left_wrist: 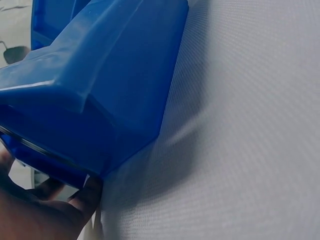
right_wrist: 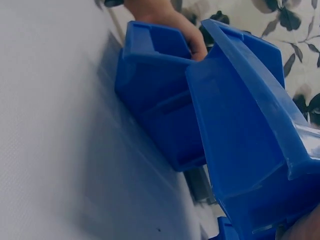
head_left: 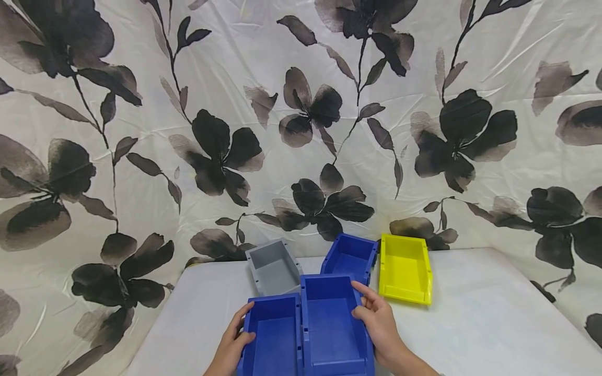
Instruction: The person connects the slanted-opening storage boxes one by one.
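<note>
Your left hand (head_left: 230, 342) is pinching the left blue storage bin (head_left: 275, 339) and your right hand (head_left: 380, 330) the right blue storage bin (head_left: 333, 329), both nearer you and left of the yellow bin (head_left: 405, 267), seemingly light, stiff, slick plastic best held by outer walls.

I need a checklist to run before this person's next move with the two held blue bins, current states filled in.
1. Left-hand grip secure on the left blue rectangular plastic bin: ok, pinching its outer side wall.
2. Right-hand grip secure on the right blue rectangular plastic bin: ok, thumb inside the outer wall.
3. Far rims of both held bins level: not ok, the right one stands higher.
4. Adjoining sides locked together: cannot tell, the seam is unclear.
5. Both hands off the grey rectangular plastic bin, far blue rectangular plastic bin and yellow rectangular plastic bin: ok.
</note>
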Tool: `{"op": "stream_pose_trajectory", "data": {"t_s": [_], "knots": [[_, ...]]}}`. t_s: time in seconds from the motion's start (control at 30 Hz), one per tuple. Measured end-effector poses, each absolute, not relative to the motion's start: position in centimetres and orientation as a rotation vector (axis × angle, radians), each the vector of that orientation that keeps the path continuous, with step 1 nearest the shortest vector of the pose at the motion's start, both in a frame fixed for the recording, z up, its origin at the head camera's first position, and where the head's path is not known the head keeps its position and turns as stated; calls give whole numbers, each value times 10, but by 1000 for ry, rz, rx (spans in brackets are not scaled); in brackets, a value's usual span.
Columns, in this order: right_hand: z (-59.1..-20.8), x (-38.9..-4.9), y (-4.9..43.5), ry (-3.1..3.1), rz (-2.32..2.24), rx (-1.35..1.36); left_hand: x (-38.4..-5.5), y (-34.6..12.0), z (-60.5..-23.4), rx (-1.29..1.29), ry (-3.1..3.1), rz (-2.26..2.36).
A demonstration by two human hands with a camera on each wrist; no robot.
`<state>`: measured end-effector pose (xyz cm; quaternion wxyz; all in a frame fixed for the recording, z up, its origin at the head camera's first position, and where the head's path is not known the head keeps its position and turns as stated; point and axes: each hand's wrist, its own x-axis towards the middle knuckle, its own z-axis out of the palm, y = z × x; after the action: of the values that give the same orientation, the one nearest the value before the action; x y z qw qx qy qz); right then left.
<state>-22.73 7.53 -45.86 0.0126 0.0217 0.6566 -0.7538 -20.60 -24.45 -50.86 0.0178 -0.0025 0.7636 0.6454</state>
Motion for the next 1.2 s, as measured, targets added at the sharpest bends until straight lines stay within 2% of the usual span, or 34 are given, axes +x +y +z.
{"op": "stream_pose_trajectory", "data": {"t_s": [0.43, 0.7, 1.0, 1.2], "knots": [[-463, -229, 79, 2189, -2237, 0, -208, -244, -512, 61, 2358, 2034], [-453, -229, 74, 2316, -2202, -94, -208, -244, -512, 65, 2351, 2046], [-459, -227, 70, 2308, -2212, -55, -206, -243, -511, 57, 2360, 2017], [-457, -229, 75, 2532, -1958, -158, -207, -243, -512, 59, 2369, 1997]]}}
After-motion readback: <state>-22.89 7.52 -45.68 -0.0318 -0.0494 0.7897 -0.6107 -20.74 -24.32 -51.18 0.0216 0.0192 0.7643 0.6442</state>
